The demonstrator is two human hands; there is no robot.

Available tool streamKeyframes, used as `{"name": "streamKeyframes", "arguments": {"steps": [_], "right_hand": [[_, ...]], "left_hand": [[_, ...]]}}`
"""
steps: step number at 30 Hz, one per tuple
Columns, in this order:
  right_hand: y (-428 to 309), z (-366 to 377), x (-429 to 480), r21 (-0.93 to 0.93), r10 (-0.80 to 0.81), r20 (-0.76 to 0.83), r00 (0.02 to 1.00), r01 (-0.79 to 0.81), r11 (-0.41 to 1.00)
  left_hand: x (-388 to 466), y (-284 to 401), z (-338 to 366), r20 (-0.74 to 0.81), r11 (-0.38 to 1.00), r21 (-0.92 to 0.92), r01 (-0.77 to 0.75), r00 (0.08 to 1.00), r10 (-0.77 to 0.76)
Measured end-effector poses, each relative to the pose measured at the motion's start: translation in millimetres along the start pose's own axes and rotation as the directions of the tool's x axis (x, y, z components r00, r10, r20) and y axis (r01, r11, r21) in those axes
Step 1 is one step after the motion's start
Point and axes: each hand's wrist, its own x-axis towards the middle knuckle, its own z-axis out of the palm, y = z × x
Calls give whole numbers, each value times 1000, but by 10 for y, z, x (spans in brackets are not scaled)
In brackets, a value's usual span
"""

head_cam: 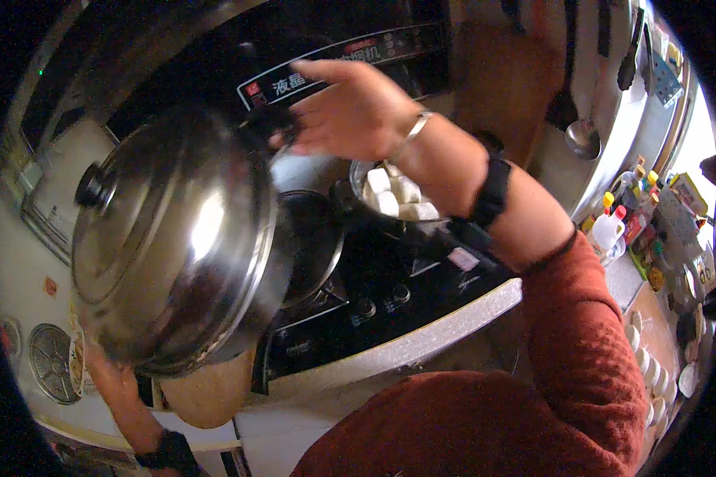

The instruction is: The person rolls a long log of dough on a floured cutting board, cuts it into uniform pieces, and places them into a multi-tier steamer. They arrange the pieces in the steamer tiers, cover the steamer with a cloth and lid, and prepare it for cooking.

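A large stainless steel pot with a domed lid (173, 238) and a black lid knob (94, 186) is tilted in front of me on the left, over the stove's left side. My right hand (352, 110) reaches across to its black side handle (268, 125); blur hides how the fingers lie there. Low on the pot's far left side is my left hand (104, 358), its fingers mostly hidden by the pot. Behind the pot a dark pan (307, 244) sits on the left burner. White blocks (385, 194) fill a metal pot (358, 182) under my right forearm.
The black gas stove (328, 340) has two knobs and a stone counter edge (429, 340). A ladle (583, 140) hangs on the right wall. Bottles (608, 229) and rows of white pieces (650, 372) stand at the right. A round wooden board (206, 396) lies below the large pot.
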Motion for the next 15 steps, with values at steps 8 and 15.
{"name": "streamKeyframes", "arguments": {"steps": [8, 15], "right_hand": [[-945, -1305, -1367, 48, -179, -138, 974, 187, 981], [-1245, -2178, -2032, 115, -251, -159, 955, 270, 956]], "left_hand": [[352, 619, 2220, 167, 830, -435, 350, 937, -308], [399, 1225, 3698, 303, 816, -389, 427, 896, -325]]}}
